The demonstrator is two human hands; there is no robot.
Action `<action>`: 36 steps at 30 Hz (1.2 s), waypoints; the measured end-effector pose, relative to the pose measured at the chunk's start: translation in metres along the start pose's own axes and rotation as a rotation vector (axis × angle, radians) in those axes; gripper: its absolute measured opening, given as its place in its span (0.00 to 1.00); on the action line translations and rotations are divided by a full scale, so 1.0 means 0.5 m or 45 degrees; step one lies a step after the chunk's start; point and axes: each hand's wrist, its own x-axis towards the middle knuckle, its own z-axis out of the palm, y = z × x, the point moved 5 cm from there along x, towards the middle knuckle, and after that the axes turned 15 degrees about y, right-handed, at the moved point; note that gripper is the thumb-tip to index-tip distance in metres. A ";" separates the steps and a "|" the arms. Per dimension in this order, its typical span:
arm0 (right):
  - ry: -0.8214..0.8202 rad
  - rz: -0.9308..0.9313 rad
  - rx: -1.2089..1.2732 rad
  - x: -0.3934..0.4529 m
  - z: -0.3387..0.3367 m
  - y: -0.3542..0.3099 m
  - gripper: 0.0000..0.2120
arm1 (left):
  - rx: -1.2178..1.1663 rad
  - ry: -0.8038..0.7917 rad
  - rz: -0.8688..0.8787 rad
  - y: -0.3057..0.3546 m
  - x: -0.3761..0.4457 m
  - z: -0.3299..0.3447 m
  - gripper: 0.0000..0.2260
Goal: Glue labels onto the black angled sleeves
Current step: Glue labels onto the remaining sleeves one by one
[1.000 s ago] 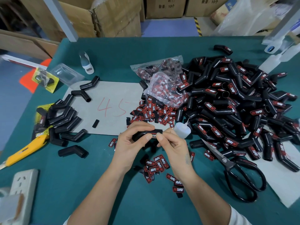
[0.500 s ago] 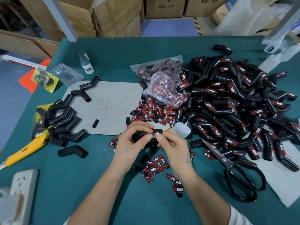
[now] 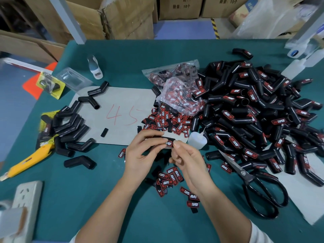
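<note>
Above a green-topped table [image 3: 114, 199], the left hand [image 3: 140, 155] gripped a black angled rubber sleeve [image 3: 163, 139], held over the table's middle. The right hand [image 3: 185, 158] pinched a red-and-black label [image 3: 169, 143] against the sleeve's end. A heap of labelled black sleeves [image 3: 254, 120] lay to the right.

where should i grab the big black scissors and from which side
Take the scissors by the two black handle loops, which lie at the near end toward the person, coming from above on the right-hand side. The blades point up-left toward the glue bottle and their tips run in under the pile of labelled sleeves, so that end is crowded.
</note>
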 end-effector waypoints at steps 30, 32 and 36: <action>-0.129 0.097 0.003 -0.003 0.005 0.006 0.17 | 0.044 -0.267 -0.028 -0.012 0.010 -0.007 0.05; -0.129 0.083 -0.016 -0.003 0.005 0.003 0.17 | 0.043 -0.276 -0.032 -0.010 0.010 -0.007 0.06; -0.134 0.055 -0.046 -0.007 0.006 0.000 0.18 | 0.047 -0.271 -0.023 -0.008 0.010 -0.007 0.06</action>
